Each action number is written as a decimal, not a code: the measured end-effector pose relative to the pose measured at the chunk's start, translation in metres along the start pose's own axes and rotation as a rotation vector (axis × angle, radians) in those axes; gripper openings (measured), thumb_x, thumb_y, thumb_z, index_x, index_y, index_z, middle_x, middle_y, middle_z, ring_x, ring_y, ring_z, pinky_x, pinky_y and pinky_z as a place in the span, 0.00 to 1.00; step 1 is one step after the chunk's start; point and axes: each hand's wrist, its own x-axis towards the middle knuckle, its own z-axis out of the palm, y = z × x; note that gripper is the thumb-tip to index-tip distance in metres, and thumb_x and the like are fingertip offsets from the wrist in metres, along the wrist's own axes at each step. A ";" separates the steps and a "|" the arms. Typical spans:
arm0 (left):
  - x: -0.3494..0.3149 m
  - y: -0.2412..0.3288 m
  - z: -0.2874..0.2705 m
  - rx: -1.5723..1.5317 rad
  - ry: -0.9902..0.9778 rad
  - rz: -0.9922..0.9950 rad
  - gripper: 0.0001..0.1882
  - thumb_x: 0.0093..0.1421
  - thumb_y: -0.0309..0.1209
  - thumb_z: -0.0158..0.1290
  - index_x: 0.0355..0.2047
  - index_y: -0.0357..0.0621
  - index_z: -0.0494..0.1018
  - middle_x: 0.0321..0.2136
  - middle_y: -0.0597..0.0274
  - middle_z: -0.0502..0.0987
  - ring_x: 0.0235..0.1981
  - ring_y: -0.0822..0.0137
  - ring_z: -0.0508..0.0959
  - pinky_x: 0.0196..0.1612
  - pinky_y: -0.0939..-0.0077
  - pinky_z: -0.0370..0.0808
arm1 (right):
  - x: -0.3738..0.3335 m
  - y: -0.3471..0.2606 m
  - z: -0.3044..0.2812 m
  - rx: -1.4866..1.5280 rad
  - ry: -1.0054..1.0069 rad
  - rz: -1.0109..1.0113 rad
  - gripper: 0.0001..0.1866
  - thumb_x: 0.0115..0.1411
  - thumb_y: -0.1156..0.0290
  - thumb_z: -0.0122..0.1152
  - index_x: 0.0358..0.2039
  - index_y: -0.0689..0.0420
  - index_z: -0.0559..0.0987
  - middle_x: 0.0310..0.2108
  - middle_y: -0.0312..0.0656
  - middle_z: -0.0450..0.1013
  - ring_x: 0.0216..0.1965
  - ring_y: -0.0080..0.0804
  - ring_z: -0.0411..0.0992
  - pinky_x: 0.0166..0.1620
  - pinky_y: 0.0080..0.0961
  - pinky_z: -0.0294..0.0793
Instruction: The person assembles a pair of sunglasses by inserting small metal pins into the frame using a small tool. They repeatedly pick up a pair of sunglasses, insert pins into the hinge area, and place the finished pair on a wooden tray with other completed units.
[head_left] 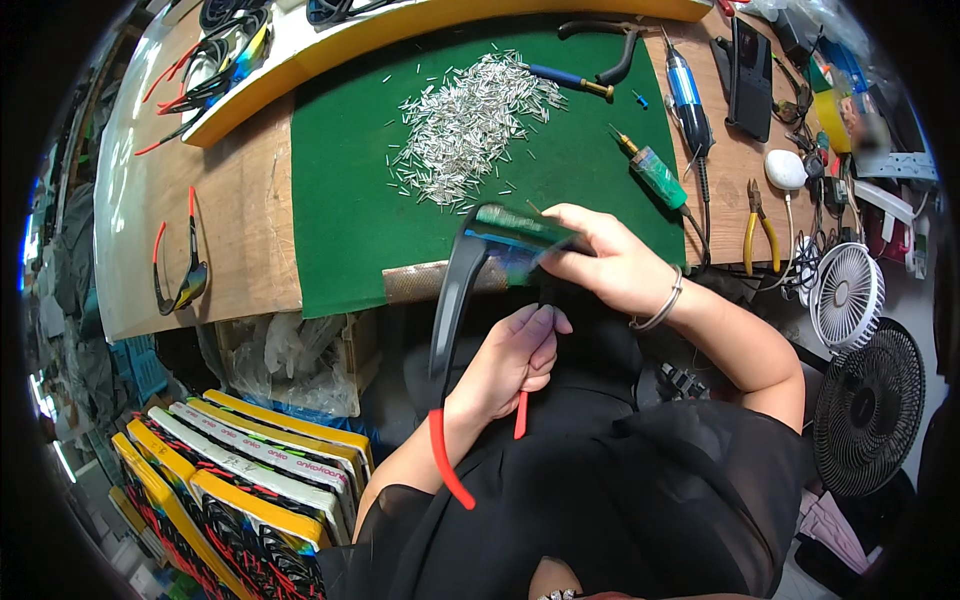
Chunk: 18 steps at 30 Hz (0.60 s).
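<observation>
Between my hands is a pair of black wraparound sunglasses (460, 290) with red temple tips and a blue-green lens. My right hand (610, 258) pinches the lens end between thumb and fingers; that part is smeared by motion. My left hand (520, 358) is closed around the other temple, whose red tip pokes out below the fist. The near temple hangs across my left forearm. Beyond the glasses, a heap of small silvery metal pins (470, 130) lies on a green mat (345, 190).
A green-handled soldering-type tool (655, 178), blue electric screwdriver (686, 95), yellow-handled pliers (760, 230) and phone (750, 80) lie right. Other sunglasses (185, 270) lie left. A yellow-edged tray (400, 38) stands behind; filled boxes (260, 500) stand lower left, fans (848, 295) right.
</observation>
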 end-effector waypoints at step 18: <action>0.017 0.009 -0.037 -0.306 0.009 -0.086 0.13 0.64 0.38 0.39 0.33 0.42 0.66 0.14 0.73 0.60 0.11 0.84 0.55 0.13 0.91 0.52 | -0.027 0.026 -0.010 -0.509 0.079 -0.064 0.09 0.53 0.71 0.56 0.35 0.59 0.77 0.27 0.44 0.74 0.26 0.34 0.73 0.29 0.23 0.71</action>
